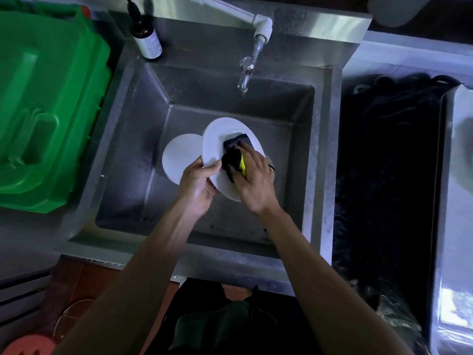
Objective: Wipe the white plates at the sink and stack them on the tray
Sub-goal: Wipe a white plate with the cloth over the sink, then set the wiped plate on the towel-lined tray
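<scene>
**Plate held tilted over the sink for wiping**

The left hand (197, 185) pinches the rim of 1 white plate (220, 139), tilting its face toward the right hand (256, 180), probably so drips fall into the sink (143, 139). The right grip clasps a dark-and-yellow sponge (236, 152) against that face. Just left of the left grip, more plates (179, 155) wait in the basin. The bottle (148, 39) label is unreadable.

Steel sink (143, 139), white plate (180, 156) on its floor, brown bottle (148, 39) on its rim
</scene>
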`<move>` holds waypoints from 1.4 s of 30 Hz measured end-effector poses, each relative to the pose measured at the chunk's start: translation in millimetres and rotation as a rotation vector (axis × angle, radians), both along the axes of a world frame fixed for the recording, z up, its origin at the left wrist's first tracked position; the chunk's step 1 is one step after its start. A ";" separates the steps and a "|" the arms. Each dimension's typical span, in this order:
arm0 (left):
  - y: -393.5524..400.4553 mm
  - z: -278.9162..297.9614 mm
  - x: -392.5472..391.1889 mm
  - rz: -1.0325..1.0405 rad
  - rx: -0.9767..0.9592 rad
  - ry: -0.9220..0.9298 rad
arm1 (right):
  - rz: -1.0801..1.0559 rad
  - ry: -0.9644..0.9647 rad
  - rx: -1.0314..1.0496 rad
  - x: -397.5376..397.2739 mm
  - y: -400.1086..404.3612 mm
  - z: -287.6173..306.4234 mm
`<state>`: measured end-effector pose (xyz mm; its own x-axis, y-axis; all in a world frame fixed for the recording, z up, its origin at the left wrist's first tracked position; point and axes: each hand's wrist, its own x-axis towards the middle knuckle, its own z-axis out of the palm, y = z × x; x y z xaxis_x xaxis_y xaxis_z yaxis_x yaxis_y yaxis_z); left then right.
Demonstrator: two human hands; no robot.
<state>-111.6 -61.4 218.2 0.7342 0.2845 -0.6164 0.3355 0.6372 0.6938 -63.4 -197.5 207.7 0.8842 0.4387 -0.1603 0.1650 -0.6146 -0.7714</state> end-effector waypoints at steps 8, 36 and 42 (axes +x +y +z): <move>23.4 -6.4 -1.6 0.142 -0.188 -0.006 | -0.035 -0.074 -0.043 -32.0 19.4 -4.6; 68.4 25.5 35.7 -0.699 0.490 -0.175 | -0.353 -0.107 -0.117 8.0 -31.3 35.0; 13.9 43.0 64.9 -0.946 1.091 -0.309 | -0.333 -0.175 -0.122 9.9 -79.7 56.5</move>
